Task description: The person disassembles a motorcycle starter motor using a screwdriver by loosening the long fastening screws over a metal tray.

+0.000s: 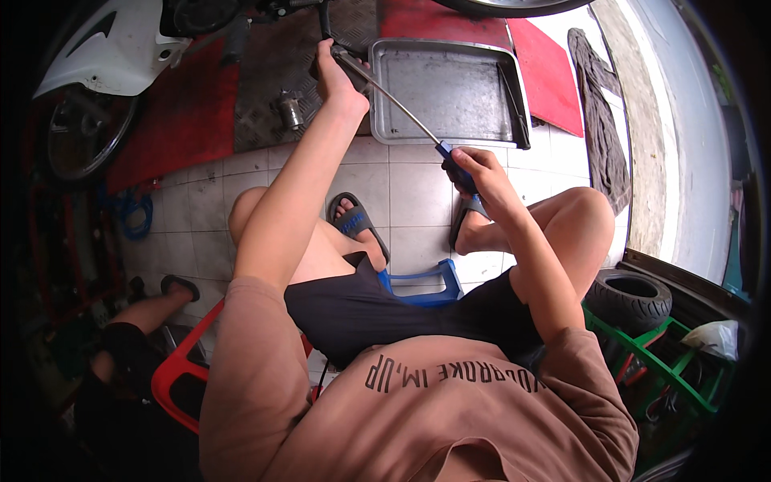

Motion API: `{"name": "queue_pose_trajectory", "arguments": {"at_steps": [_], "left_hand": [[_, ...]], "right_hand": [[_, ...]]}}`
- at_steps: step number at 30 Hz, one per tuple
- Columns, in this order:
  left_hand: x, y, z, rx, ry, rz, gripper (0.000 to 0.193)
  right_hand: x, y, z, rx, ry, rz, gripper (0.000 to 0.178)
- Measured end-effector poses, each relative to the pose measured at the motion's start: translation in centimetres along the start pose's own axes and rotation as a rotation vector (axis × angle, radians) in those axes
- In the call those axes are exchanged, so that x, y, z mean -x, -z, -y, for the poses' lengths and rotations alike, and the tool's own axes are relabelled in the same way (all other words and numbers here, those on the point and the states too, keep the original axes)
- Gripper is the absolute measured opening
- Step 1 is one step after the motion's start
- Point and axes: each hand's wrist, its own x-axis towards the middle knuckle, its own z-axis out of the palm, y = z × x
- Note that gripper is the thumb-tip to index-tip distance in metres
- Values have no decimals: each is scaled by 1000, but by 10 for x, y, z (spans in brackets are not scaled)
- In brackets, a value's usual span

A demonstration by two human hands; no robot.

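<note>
Blue-handled screwdriver (pixel 418 128) is being gripped by right hand (pixel 474 173); left hand (pixel 337 76) is clasping its tip against the part, work unfinished.

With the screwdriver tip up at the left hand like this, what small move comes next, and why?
Probably a twist of the blue handle by the right hand. The long screwdriver already runs up to the dark part gripped by the left hand, above the metal tray, so the tip looks seated, though the contact itself is hidden.
</note>
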Motion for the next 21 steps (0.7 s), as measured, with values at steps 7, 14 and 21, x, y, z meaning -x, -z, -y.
{"name": "queue_pose_trajectory", "arguments": {"at_steps": [7, 14, 21], "left_hand": [[-3, 2, -3, -16, -11, 14, 43], [-2, 2, -2, -14, -10, 32, 42], [3, 0, -3, 3, -7, 27, 42]], "right_hand": [[2, -2, 12, -83, -43, 30, 29], [0, -4, -3, 79, 213, -11, 27], [2, 1, 8, -192, -38, 87, 27]]}}
